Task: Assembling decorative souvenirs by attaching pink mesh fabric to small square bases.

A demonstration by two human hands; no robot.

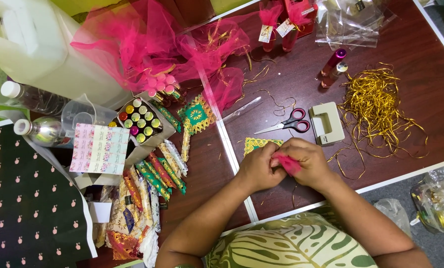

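My left hand [258, 166] and my right hand [308, 161] meet over the dark wooden table [281, 84], both pinching a small bunch of pink net fabric [287, 164] between the fingers. Just behind the hands lies a green and gold patterned square [257, 144], partly hidden by them. Red-handled scissors [286, 123] and a beige hole punch [326, 123] lie a little farther back.
A heap of gold ribbon strands [375, 104] sits at right. Pink net [147, 44] is piled at back left, beside a box of small coloured bottles [141, 120], wrapped sticks [155, 173], a sticker sheet [99, 149] and clear bottles [38, 131]. Finished pink-wrapped bottles [279, 25] stand at back.
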